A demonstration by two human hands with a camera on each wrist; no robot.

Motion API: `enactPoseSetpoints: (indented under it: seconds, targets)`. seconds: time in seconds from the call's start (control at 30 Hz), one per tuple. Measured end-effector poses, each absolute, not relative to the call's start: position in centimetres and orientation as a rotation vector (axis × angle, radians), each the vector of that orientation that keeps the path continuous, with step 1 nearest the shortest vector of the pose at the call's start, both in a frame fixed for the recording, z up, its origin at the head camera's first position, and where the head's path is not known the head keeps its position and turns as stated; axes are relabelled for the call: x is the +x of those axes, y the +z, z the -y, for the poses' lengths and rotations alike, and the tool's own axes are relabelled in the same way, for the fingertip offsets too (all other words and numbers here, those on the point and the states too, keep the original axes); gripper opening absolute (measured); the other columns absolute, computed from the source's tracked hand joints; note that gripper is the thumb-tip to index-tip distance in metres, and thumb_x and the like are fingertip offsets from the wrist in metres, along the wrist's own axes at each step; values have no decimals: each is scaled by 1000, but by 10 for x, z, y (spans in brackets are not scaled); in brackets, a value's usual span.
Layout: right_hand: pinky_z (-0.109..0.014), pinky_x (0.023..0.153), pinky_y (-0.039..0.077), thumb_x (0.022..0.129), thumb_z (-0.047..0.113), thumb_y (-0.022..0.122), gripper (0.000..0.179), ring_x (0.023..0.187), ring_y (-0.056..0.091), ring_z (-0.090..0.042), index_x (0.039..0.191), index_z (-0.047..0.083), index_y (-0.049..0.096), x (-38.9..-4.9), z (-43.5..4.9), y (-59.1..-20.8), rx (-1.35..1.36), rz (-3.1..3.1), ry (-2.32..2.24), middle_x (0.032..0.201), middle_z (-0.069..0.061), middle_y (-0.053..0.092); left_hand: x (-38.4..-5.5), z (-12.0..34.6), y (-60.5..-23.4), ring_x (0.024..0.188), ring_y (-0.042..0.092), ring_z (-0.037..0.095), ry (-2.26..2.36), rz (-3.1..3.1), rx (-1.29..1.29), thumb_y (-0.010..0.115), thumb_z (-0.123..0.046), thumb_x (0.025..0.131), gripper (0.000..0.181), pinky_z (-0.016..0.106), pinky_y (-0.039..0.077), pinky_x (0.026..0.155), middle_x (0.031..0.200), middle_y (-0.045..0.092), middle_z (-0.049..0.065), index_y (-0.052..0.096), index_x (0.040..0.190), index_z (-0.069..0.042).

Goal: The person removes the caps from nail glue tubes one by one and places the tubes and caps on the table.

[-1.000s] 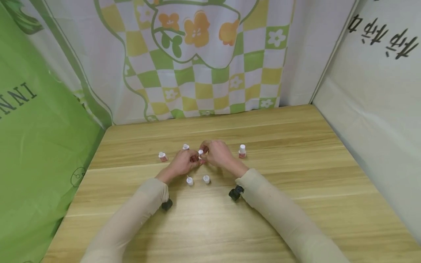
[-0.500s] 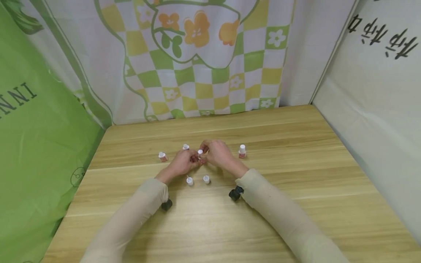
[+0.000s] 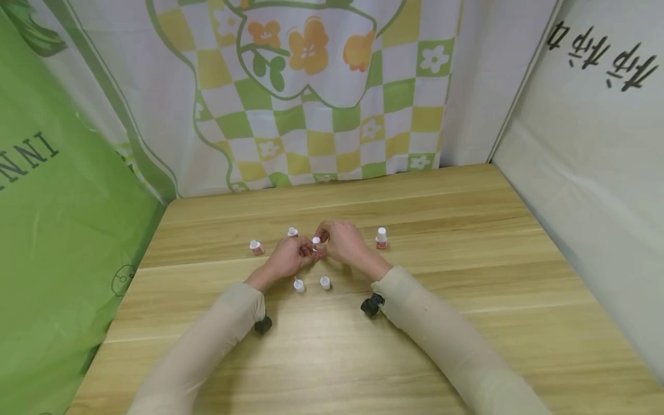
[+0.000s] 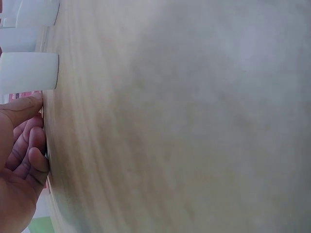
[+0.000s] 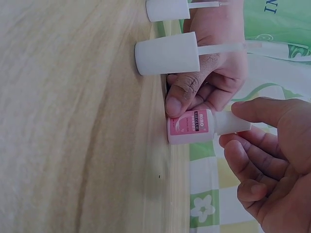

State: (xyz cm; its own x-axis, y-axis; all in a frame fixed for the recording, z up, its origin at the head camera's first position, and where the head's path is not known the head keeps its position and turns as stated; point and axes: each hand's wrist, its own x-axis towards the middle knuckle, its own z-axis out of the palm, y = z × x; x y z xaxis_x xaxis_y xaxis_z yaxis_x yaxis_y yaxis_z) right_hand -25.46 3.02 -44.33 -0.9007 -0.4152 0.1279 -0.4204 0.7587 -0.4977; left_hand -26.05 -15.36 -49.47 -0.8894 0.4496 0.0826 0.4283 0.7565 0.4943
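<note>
A small nail glue bottle (image 5: 188,128) with a pink label stands upright on the table between both hands. My left hand (image 3: 286,257) grips its lower body, the thumb against the label. At its top, my right hand (image 3: 343,241) pinches the white cap (image 5: 234,123) between thumb and fingers; the cap sits on the neck, and how tightly cannot be told. Nearer me two loose white brush caps stand brush up, a left cap (image 3: 299,286) and a right cap (image 3: 325,283). In the left wrist view a white cap (image 4: 29,72) partly hides the held bottle.
Beyond the left hand are two similar bottles, one at far left (image 3: 256,248) and one partly covered by the hand (image 3: 293,231). To the right stands a bottle with a tall white cap (image 3: 381,238). The wooden table (image 3: 415,346) meets a patterned curtain (image 3: 321,144) behind.
Both hands stay at the same bottle with hardly any movement. The head view has shifted very slightly; the other bottles and loose caps keep their places.
</note>
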Motion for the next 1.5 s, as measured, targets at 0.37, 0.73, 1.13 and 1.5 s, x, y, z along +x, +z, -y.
enactPoseSetpoints:
  seconds: [0.37, 0.73, 1.13, 1.5]
  targets:
    - [-28, 71, 46, 79, 31, 74, 16, 73, 59, -9, 84, 20, 64, -255, -30, -446, 687, 2942, 844, 80, 7, 68, -257, 153, -498, 67, 59, 7, 903, -2915, 672, 75, -19, 78, 14, 21, 49, 64, 74, 66, -3, 68, 88, -12]
    - [-31, 74, 47, 79, 31, 74, 18, 79, 62, -12, 89, 18, 66, -254, -29, -445, 668, 2937, 856, 85, 6, 70, -257, 154, -495, 67, 60, 6, 856, -2923, 684, 75, -20, 79, 15, 21, 50, 65, 75, 68, -2, 70, 90, -11]
    - [-30, 73, 46, 79, 29, 73, 17, 76, 61, -11, 90, 17, 66, -254, -29, -444, 678, 2942, 832, 84, 6, 69, -259, 154, -495, 67, 59, 6, 820, -2915, 745, 73, -16, 79, 10, 21, 49, 65, 74, 67, -3, 69, 87, -11]
    - [-32, 75, 47, 79, 31, 74, 18, 78, 62, -13, 89, 18, 66, -255, -30, -444, 713, 2922, 843, 85, 5, 70, -260, 154, -494, 68, 59, 7, 818, -2889, 728, 71, -13, 79, 15, 22, 49, 65, 75, 67, -1, 68, 93, -9]
